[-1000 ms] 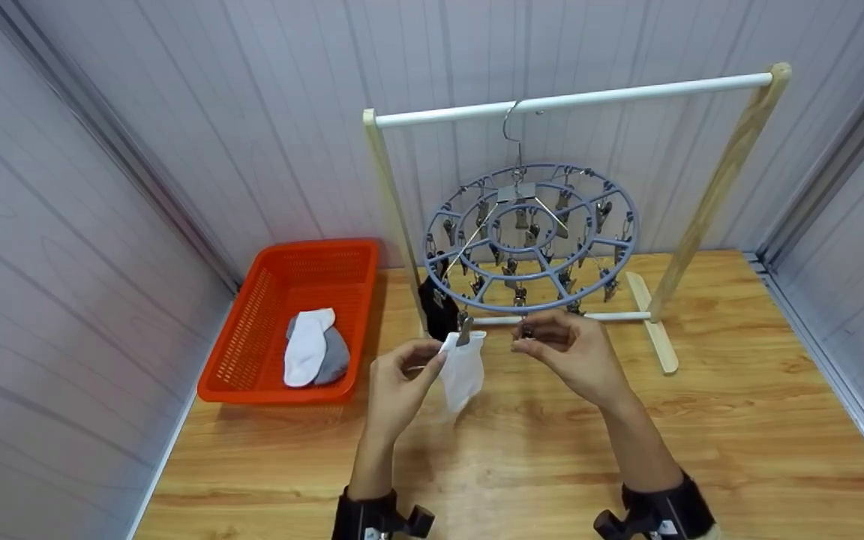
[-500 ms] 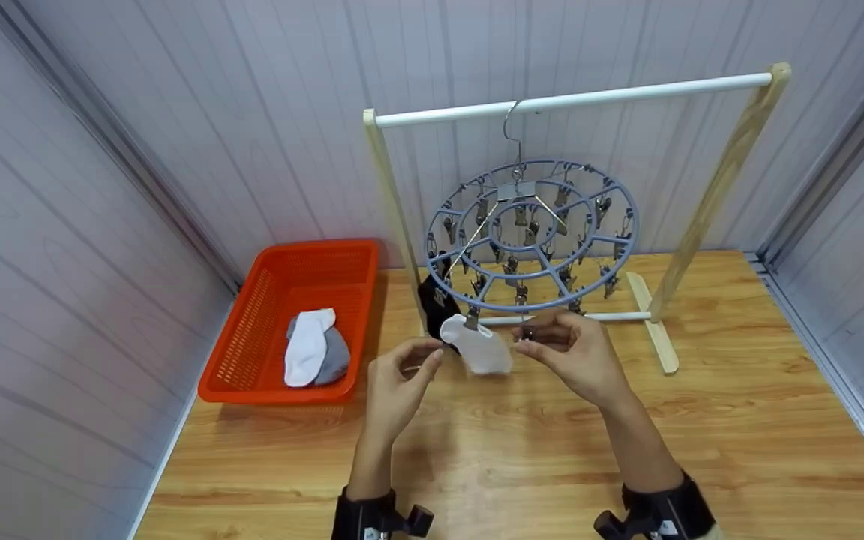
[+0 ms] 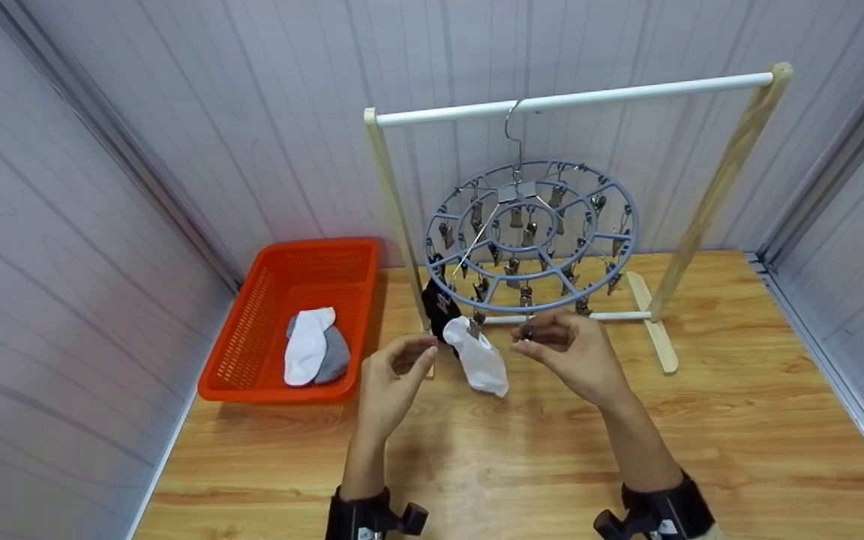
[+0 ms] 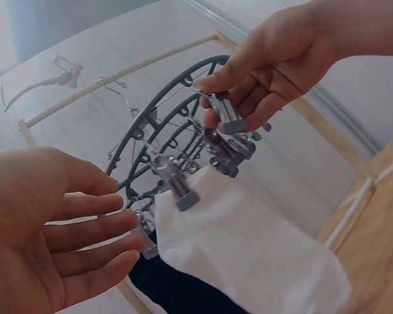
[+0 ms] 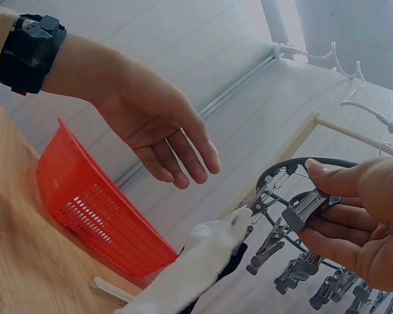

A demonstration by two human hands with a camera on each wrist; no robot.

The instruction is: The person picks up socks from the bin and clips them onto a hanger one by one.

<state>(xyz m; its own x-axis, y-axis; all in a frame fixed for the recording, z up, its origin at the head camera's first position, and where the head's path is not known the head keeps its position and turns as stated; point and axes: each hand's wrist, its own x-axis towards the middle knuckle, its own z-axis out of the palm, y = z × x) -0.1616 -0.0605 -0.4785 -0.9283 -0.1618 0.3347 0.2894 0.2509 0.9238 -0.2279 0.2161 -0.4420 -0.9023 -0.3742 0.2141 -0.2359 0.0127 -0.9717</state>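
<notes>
A white sock [image 3: 479, 365] hangs from a metal clip [image 4: 173, 180] at the front left of a round blue-grey clip hanger [image 3: 529, 308]. My left hand [image 3: 394, 382] is just left of the sock, apart from it, fingers relaxed and holding nothing. My right hand [image 3: 578, 352] pinches another metal clip [image 5: 308, 208] of the hanger between thumb and fingers; no cloth is in that clip. A black sock [image 3: 438, 307] hangs behind the white one, partly hidden by it and the ring.
The hanger hooks onto a white rail [image 3: 589, 98] of a wooden-legged rack. At left stands an orange basket [image 3: 214, 375] with a white sock [image 3: 306, 349] lying over a grey sock [image 3: 336, 356]. Several more clips dangle from the rings.
My left hand has let go of the white sock and drawn slightly left. The sock has swung right and now hangs from its clip. The right hand keeps its pinch in place.
</notes>
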